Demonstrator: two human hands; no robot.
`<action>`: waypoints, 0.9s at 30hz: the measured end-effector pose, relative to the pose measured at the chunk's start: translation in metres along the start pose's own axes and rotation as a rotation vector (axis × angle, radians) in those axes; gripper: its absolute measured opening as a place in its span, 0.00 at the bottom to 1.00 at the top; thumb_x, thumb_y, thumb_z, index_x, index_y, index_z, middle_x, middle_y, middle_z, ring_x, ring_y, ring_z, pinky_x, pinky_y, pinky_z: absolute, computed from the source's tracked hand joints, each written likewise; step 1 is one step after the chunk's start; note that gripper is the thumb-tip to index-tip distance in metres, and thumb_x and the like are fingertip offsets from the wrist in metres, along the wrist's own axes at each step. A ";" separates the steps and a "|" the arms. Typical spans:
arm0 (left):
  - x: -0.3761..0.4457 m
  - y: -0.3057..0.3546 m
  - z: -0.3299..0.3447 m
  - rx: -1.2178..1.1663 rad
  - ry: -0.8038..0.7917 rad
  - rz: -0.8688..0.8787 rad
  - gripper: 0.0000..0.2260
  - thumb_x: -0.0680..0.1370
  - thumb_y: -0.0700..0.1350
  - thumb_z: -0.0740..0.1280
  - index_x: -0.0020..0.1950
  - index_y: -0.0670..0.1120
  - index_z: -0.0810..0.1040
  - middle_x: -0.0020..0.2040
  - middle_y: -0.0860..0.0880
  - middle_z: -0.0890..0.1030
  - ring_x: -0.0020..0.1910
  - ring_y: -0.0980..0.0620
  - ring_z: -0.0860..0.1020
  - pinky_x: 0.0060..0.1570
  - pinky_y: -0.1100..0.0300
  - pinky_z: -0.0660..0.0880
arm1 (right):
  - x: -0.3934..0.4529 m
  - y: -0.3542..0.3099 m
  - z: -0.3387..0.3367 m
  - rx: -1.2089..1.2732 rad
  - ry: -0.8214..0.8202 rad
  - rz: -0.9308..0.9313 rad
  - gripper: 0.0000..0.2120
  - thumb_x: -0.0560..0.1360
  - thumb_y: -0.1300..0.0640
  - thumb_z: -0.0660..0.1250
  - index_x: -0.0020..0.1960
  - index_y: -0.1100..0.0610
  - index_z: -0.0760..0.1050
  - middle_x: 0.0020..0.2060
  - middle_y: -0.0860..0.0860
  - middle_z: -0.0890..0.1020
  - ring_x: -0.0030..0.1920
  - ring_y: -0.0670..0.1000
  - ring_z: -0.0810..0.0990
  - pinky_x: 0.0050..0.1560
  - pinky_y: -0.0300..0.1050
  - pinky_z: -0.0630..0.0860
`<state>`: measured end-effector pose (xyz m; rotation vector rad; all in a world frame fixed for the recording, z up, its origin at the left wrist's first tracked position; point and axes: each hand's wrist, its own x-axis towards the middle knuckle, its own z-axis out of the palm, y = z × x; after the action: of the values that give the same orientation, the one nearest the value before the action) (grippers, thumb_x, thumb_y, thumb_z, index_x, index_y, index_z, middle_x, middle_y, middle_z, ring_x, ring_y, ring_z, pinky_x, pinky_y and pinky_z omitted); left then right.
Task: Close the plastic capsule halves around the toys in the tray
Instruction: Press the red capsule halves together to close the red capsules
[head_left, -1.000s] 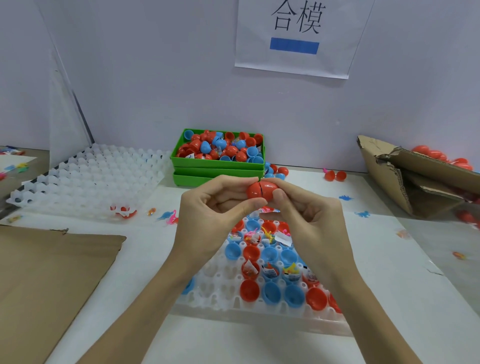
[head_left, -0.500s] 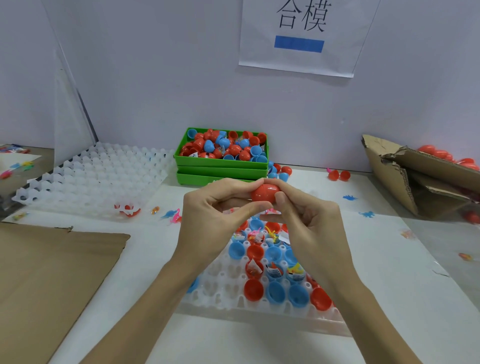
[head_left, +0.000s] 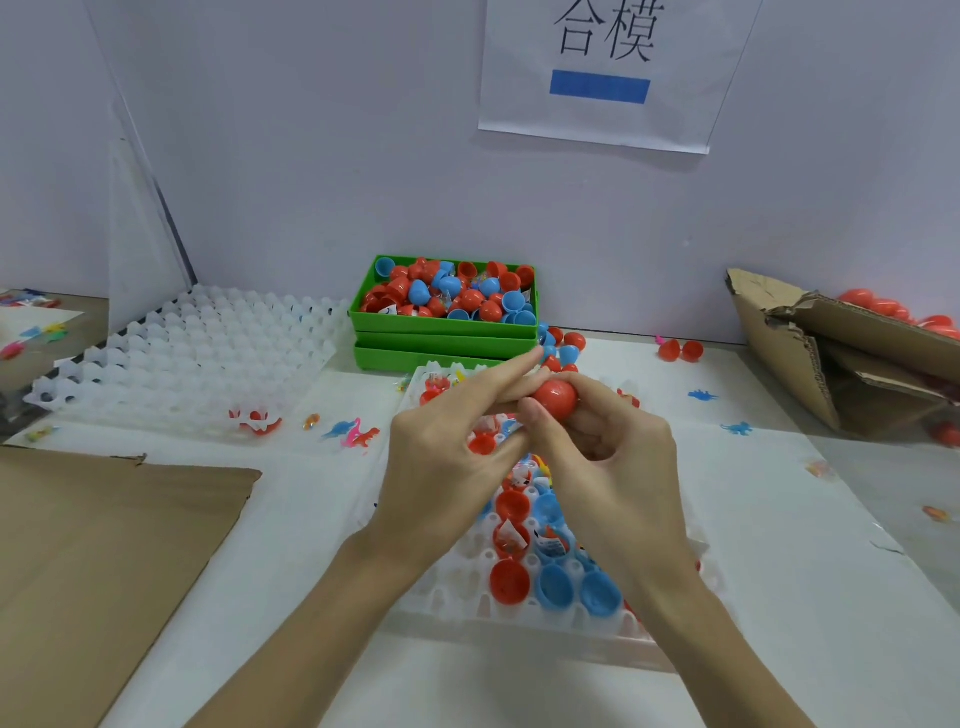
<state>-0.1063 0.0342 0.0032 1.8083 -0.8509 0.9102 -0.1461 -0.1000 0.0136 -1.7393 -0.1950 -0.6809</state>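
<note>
My right hand (head_left: 613, 467) grips the red capsule (head_left: 555, 398), my left hand (head_left: 452, 441) lies loose with fingers straight, both hiding much of the white tray (head_left: 467, 587)

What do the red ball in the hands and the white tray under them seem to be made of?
Red capsule: likely hard plastic, glossy, with a light highlight on its smooth shell. White tray: probably thin moulded plastic, milky and translucent, formed into cups.
</note>
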 end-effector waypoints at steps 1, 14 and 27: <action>0.000 -0.001 0.000 0.004 0.010 0.006 0.25 0.73 0.37 0.80 0.69 0.39 0.80 0.61 0.50 0.84 0.61 0.61 0.82 0.64 0.69 0.74 | 0.000 -0.001 0.000 0.021 -0.017 -0.009 0.11 0.77 0.57 0.74 0.54 0.43 0.81 0.44 0.39 0.86 0.48 0.43 0.86 0.49 0.36 0.82; 0.012 -0.002 -0.012 -0.297 -0.309 -0.156 0.19 0.81 0.49 0.69 0.72 0.48 0.78 0.75 0.55 0.73 0.77 0.47 0.68 0.73 0.45 0.71 | 0.014 -0.001 -0.031 0.558 -0.633 0.189 0.20 0.83 0.60 0.63 0.75 0.61 0.70 0.68 0.59 0.79 0.69 0.61 0.77 0.66 0.49 0.76; 0.021 0.009 -0.023 -0.435 -0.295 -0.141 0.16 0.76 0.44 0.75 0.63 0.42 0.84 0.61 0.50 0.84 0.65 0.47 0.80 0.64 0.59 0.77 | 0.015 -0.002 -0.027 0.919 -0.661 0.308 0.22 0.80 0.55 0.67 0.69 0.68 0.74 0.68 0.66 0.77 0.70 0.65 0.76 0.67 0.53 0.75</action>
<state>-0.1089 0.0489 0.0321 1.6097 -1.0012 0.3346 -0.1440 -0.1282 0.0271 -0.9962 -0.5771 0.2363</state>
